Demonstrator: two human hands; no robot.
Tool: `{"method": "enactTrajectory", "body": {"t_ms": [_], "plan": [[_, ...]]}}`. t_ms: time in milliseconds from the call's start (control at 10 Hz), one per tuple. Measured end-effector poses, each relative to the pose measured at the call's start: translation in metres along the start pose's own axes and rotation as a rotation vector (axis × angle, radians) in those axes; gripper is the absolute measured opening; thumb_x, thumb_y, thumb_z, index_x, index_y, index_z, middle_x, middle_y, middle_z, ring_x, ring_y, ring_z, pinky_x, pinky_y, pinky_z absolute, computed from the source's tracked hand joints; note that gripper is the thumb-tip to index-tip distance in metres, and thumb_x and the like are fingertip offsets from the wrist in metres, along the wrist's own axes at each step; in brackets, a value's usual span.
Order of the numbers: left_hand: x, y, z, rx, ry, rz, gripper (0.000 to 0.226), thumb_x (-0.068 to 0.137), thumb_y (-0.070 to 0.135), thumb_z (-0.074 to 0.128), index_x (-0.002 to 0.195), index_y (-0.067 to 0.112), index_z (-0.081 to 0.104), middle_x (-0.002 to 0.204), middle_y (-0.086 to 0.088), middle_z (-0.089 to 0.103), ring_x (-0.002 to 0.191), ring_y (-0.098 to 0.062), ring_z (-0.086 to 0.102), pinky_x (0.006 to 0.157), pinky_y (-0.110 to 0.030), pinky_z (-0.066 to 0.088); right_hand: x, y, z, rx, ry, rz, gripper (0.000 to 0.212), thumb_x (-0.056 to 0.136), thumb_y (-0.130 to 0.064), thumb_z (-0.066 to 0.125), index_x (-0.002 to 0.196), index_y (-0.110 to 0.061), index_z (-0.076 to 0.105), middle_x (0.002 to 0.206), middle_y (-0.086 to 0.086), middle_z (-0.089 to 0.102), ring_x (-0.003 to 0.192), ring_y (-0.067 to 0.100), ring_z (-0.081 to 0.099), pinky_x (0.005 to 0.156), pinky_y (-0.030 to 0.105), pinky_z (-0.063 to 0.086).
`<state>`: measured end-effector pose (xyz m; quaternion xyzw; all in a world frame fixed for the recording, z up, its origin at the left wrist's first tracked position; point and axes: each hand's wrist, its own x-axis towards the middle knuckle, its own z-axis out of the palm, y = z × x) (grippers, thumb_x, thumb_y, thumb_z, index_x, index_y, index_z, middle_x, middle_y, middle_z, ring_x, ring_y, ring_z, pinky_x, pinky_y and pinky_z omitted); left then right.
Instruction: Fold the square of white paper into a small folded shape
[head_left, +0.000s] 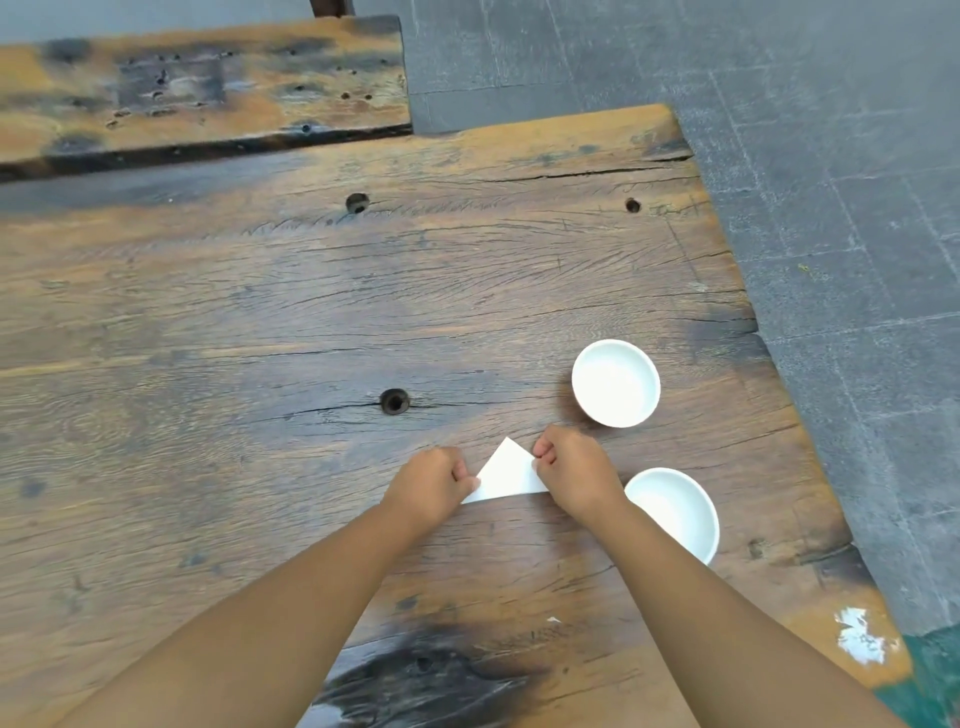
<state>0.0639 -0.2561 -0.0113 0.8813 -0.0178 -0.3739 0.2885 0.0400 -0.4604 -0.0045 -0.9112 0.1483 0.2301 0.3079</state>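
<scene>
The white paper (506, 474) lies on the wooden table (311, 322), folded into a triangle with its point away from me. My left hand (431, 486) pinches the paper's left corner with curled fingers. The right edge and corner are pinched by my right hand (574, 475). Both hands cover the triangle's lower corners, so only its middle and tip show.
Two white bowls stand to the right: one (616, 383) just beyond my right hand, one (675, 512) beside my right wrist. The table's right edge runs close past them, with grey floor (857, 208) beyond. A second plank (197, 88) lies at the far left.
</scene>
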Motion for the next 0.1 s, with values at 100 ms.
{"method": "enactTrajectory", "body": {"t_ms": [100], "plan": [[-0.0169, -0.0123, -0.0138, 0.014, -0.007, 0.021, 0.014, 0.090, 0.026, 0.068, 0.083, 0.016, 0.061, 0.088, 0.003, 0.066, 0.083, -0.019, 0.059, 0.074, -0.033, 0.048, -0.0091, -0.0077, -0.0006, 0.007, 0.022, -0.031, 0.003, 0.085, -0.018, 0.063, 0.088, -0.017, 0.064, 0.084, -0.002, 0.065, 0.084, 0.021, 0.061, 0.075, 0.036, 0.051]]}}
